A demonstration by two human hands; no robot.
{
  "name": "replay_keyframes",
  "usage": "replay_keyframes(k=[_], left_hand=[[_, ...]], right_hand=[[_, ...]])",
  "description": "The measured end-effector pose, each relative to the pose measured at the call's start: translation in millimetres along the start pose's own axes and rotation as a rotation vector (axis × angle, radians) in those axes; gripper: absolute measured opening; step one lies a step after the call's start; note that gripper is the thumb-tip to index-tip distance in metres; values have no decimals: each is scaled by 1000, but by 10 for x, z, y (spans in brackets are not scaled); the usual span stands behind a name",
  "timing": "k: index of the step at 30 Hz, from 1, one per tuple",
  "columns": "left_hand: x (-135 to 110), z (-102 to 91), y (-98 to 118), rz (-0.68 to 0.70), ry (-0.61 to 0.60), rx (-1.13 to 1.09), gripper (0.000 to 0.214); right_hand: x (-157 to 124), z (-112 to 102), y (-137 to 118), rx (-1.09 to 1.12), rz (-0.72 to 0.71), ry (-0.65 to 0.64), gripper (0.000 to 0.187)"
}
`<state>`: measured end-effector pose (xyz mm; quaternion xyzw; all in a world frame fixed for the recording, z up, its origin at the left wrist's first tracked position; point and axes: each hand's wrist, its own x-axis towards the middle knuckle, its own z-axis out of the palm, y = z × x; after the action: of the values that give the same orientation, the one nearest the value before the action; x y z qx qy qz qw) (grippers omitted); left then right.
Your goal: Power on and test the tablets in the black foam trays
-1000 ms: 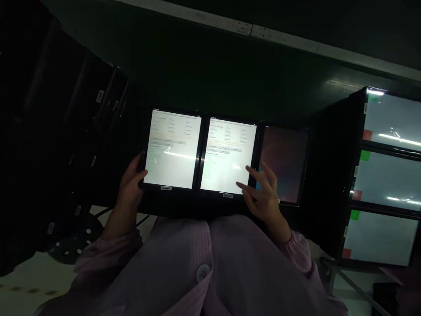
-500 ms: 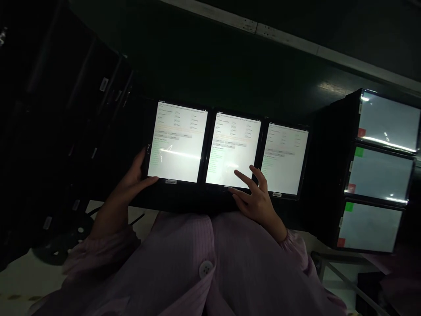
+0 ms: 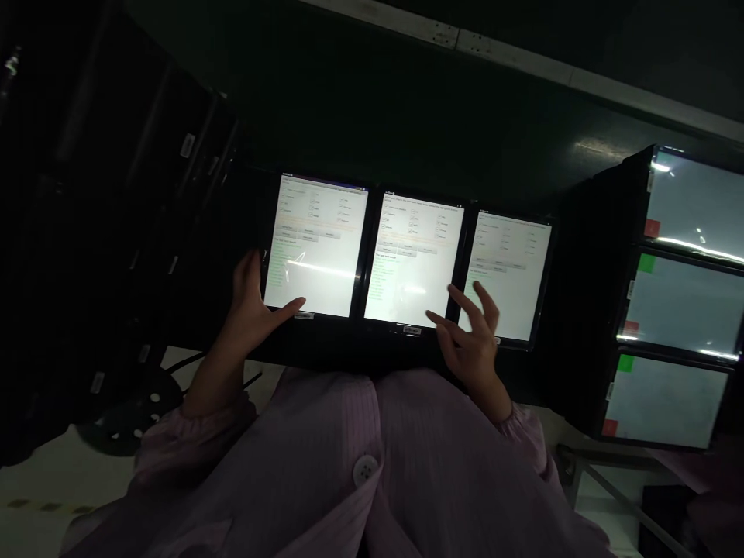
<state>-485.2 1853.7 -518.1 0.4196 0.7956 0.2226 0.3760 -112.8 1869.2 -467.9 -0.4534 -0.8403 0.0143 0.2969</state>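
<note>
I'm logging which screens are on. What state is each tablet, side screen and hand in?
Left tablet, lit, showing a form.
Middle tablet, lit, same form.
Right tablet, lit, form dimmer.
Side screens, all three lit, pale.
Left hand, gripping the left tablet's lower corner.
Right hand, open, fingers spread by the middle and right tablets.

No writing can be read. The left tablet (image 3: 317,248), middle tablet (image 3: 415,260) and right tablet (image 3: 508,271) each show a white form page with rows of checkboxes, grey buttons and a column of green lines, all too small to make out. A small label (image 3: 303,315) below the left tablet's screen and white stickers (image 3: 187,145) on the dark rack are blurred. The stacked screens (image 3: 686,310) at the right bear only red and green corner squares (image 3: 646,263).
</note>
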Motion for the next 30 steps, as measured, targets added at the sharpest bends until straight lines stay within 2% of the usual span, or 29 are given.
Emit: replay_keyframes(k=[4,8,14,17,20,23,27,28,30], left_hand=[[-45,48,118,27,54,3,135],[-65,61,267,-17,69,0,144],[-92,-7,405,-81,51,2,151],[-147,-42,439,-90,57,-22,149],[-195,-60,440,-91,38,-40,144],[-201,-69,415,-93,37,-69,136],[-163,-71,372,-119,39,-119,130],[-151,-69,357,-125,40,-137,127],[-130,-64,320,-120,50,-169,120]], right_hand=[[-254,-314,210,-112,52,168,23],[-530,-496,293,-195,100,174,25],[-654,-430,426,-232,207,168,31],[-597,-389,510,-274,229,211,27],[-471,-338,427,-264,191,225,25],[-313,-234,153,-160,103,135,24],[-151,-26,-202,1,-28,-148,22],[-124,26,-243,26,-46,-189,21],[-81,119,-260,37,-44,-189,20]])
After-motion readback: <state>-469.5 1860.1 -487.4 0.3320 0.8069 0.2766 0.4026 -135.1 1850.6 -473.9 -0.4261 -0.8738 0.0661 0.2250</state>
